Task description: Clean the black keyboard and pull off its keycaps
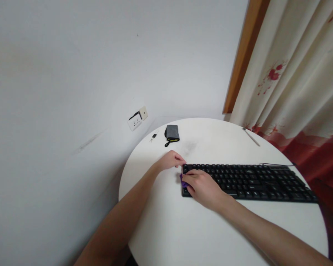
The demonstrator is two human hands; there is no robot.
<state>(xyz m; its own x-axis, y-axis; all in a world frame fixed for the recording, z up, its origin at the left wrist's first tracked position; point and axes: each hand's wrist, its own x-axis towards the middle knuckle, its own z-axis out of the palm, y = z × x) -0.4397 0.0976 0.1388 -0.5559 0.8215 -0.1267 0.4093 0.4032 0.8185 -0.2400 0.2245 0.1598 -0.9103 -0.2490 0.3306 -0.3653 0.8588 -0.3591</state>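
Note:
A black keyboard (252, 183) lies flat on the round white table (166, 229). My left hand (170, 160) is at its far left corner, with finger and thumb closed on that corner. My right hand (204, 187) rests over the keyboard's left end. Between its fingers is a bunched purple cloth (184, 181), pressed against the left edge of the keyboard. Part of the cloth and the keys beneath are hidden by the right hand.
Near the wall lie a folded grey pouch (172, 132) with a black loop and a small dark object (154, 136). A thin strip (252, 137) is at the far right. The keyboard cable (277, 164) runs behind it. A wall socket (134, 122) and a curtain (299, 74) border the table.

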